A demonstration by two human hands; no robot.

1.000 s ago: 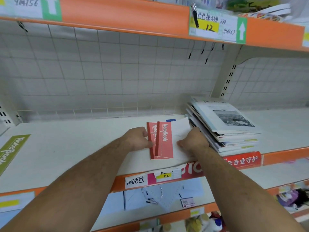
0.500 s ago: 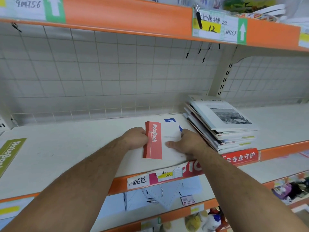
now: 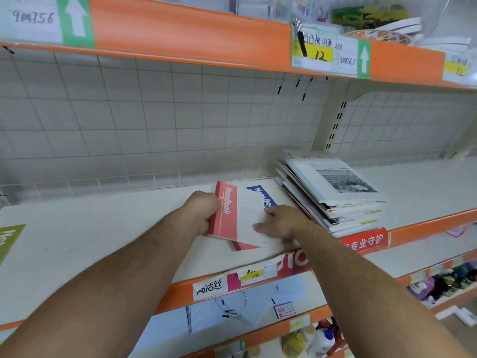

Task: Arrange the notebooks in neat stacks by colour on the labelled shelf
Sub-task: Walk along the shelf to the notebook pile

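Mid-frame, our left hand [image 3: 202,211] grips the red notebook [image 3: 227,220] by its edge. Our right hand [image 3: 284,220] lies flat on its cover, fingers straight.

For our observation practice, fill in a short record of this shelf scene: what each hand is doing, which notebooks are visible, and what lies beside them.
left grip: holds the left edge of the top red notebook
right grip: fingers flat on that notebook's white cover
underneath: second red notebook, corner showing; blue notebook, partly covered
right neighbour: uneven stack of photo-cover books
far left: green notebook, cut by the frame
surface: white shelf
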